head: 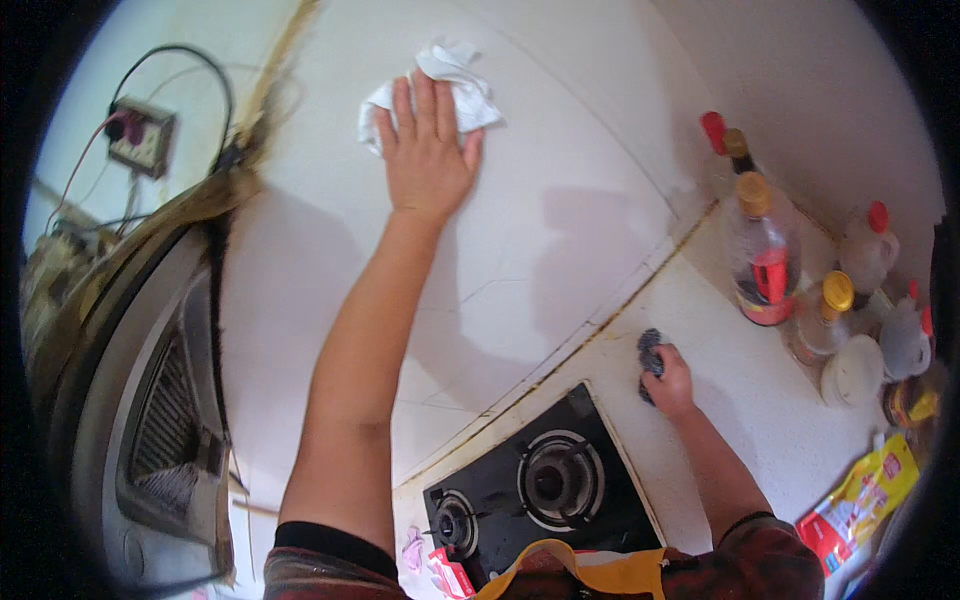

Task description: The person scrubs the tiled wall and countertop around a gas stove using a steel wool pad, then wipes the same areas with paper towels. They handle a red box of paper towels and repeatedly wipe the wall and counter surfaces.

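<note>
My left hand (429, 161) lies spread flat on the pale wall panel (487, 225), with a crumpled white cloth or paper wipe (459, 82) pinned beneath the fingers. Part of the wipe sticks out above and to the left of the fingertips. Down on the white countertop (720, 450), my right hand (673, 382) grips a dark metal scouring pad (649, 356). That hand is just to the right of a black two-burner gas hob (499, 480). The wall's lower edge carries a brown, stained seam (600, 330).
A range hood (165, 420) hangs at the left, below a socket box (141, 139) with cables. Several bottles, including a yellow-capped one (759, 277), and a white-lidded jar (851, 371) stand at right. A yellow and red packet (862, 502) lies nearer. A pink cloth (412, 551) lies beside the hob.
</note>
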{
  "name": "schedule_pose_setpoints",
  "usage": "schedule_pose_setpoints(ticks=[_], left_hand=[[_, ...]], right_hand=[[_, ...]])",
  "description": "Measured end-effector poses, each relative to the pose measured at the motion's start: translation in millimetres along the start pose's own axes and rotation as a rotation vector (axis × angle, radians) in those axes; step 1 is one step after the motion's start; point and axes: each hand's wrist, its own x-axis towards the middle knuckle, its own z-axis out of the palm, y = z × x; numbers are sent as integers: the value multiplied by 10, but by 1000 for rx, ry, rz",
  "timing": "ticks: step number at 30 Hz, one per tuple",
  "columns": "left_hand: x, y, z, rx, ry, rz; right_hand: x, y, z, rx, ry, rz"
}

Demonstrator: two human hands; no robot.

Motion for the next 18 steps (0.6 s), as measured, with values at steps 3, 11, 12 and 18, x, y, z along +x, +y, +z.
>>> schedule_pose_setpoints(ticks=[3,11,12,18], left_hand=[[333,205,79,2,72,60],[970,887,308,82,89,26],[1020,947,328,70,98,28],[1149,1280,454,19,67,195]], right_hand=[[-15,-12,-28,27,0,-23],[-9,36,-78,10,-13,-57],[-8,44,-77,16,-13,-57],[-6,50,-62,13,-36,-11]])
